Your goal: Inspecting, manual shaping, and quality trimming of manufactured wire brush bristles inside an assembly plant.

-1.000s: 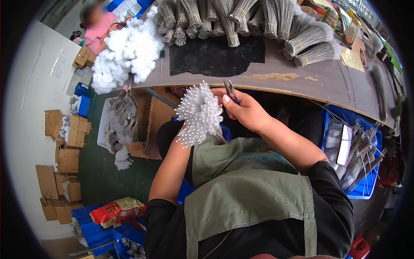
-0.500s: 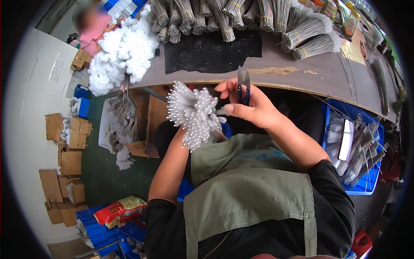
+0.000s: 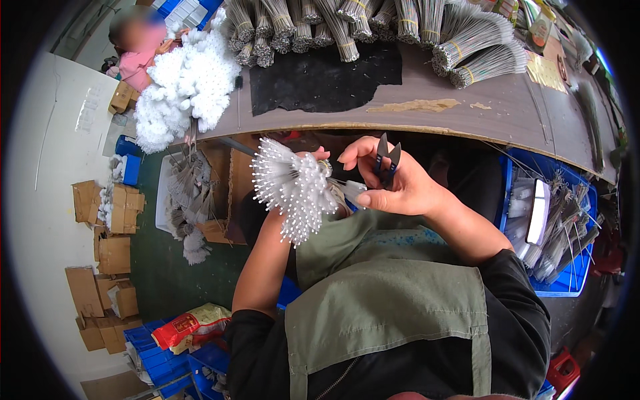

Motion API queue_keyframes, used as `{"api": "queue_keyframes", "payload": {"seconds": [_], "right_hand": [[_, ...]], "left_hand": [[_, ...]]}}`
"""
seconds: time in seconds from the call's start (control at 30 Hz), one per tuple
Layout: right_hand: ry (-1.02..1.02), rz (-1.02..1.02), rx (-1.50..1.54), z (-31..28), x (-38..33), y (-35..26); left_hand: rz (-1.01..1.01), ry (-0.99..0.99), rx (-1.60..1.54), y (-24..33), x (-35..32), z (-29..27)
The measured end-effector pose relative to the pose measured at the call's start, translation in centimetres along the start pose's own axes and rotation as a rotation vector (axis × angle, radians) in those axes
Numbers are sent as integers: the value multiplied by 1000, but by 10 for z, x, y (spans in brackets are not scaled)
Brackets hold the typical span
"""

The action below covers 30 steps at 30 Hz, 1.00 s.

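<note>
A spray of thin grey stems with white bead-like tips (image 3: 293,190) is in my left hand (image 3: 322,154), which is closed behind it; only some fingertips show at the bunch's upper right edge. In my right hand (image 3: 413,187) a small pair of dark snips (image 3: 388,160) is tucked, its pointed blades standing up apart between the fingers. The right thumb is at a pale, flat strip (image 3: 353,191) that reaches from the bunch's base; whether it is tape or a wrap I cannot tell. Both hands are in front of the apron (image 3: 387,293), below the table edge.
On the brown table (image 3: 453,123) lie tied bundles of wire stems (image 3: 467,57) and a black sheet (image 3: 327,80). White fluffy bunches (image 3: 190,80) overhang its left end. A blue crate (image 3: 563,287) of stems stands right, a white bin (image 3: 163,193) left. A person in pink (image 3: 137,67) sits far left.
The spray has turned and dropped slightly to the left. My right hand has moved a little lower and to the right; the snips have tilted, their blades now spread apart.
</note>
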State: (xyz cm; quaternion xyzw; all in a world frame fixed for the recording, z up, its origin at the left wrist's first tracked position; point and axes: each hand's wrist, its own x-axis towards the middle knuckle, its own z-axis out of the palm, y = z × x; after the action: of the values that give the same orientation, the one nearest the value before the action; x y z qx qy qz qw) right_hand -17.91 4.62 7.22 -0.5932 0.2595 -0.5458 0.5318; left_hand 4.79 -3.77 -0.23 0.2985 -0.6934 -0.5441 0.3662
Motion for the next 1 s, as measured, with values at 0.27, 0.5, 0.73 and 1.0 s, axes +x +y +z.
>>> {"api": "queue_keyframes", "payload": {"seconds": [0.27,0.5,0.73,1.0], "right_hand": [[-29,2,-101,-10,-10,8],[1,27,-105,-18,-18,11],[43,78,-111,-16,-16,14],[40,77,63,-20,-7,4]], "left_hand": [[89,-47,-91,-4,6,-3],[-75,88,-252,-1,5,0],[-50,88,-209,5,6,3],[190,-49,227,37,6,6]]}}
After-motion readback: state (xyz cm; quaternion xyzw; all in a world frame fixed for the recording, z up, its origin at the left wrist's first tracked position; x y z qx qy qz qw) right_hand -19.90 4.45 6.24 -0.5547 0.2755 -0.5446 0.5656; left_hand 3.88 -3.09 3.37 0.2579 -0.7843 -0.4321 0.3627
